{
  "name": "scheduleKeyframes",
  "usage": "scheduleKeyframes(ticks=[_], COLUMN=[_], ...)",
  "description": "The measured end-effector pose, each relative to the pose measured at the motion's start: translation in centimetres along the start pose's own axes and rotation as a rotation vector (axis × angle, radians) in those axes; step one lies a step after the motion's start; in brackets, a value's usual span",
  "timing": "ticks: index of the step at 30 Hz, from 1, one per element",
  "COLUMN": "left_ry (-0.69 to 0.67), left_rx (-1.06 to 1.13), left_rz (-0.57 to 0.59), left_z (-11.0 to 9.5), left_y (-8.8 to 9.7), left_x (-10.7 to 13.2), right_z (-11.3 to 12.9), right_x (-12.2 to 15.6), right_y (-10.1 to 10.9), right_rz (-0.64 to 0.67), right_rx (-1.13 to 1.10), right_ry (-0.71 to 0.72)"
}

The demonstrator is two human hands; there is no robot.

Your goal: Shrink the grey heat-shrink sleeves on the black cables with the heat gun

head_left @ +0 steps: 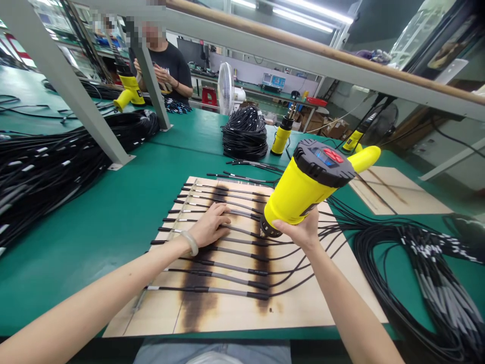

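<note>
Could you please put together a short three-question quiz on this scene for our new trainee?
1. Which hand holds the yellow heat gun?
2. True or false: the wooden board under the cables has dark scorch marks.
3. Where does the nozzle of the held tool point?
A) Up at the ceiling lights
B) Down toward the board
C) Across at the white fan

Key:
1. The right hand.
2. True.
3. B.
</note>
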State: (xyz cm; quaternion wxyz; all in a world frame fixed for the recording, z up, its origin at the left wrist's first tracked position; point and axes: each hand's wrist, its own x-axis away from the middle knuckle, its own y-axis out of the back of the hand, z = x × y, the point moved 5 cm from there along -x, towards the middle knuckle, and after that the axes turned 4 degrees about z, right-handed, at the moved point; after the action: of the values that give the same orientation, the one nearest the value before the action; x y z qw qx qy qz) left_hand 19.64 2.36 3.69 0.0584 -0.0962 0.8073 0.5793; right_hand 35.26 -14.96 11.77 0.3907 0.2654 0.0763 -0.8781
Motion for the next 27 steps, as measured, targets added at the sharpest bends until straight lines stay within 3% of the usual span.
scheduleKeyframes(ticks=[16,19,22,27], left_ry=[-0.020,-0.017,0.004,0.032], left_rx=[-0.028,-0.045,-0.062,-0.054], left_rz=[0.009,0.012,0.007,-0.029], left_z=[0.0,0.2,0.8,0.8], left_y=[-0.5,-0.7,-0.8,0.0], left_x=[-0.8,-1.7,-2.4,-1.3], right_z=[-0.2,0.5,1.6,2.5], right_x=[0.1,-0.1,-0.2,0.4], right_y=[0.3,-0.2,-1.3,-1.3], right_rz=[0.012,-0.025,0.018,0.078], right_rx=[0.006,-0.008,-0.046,-0.031], right_ry=[-0.014,0.003,0.026,0.028])
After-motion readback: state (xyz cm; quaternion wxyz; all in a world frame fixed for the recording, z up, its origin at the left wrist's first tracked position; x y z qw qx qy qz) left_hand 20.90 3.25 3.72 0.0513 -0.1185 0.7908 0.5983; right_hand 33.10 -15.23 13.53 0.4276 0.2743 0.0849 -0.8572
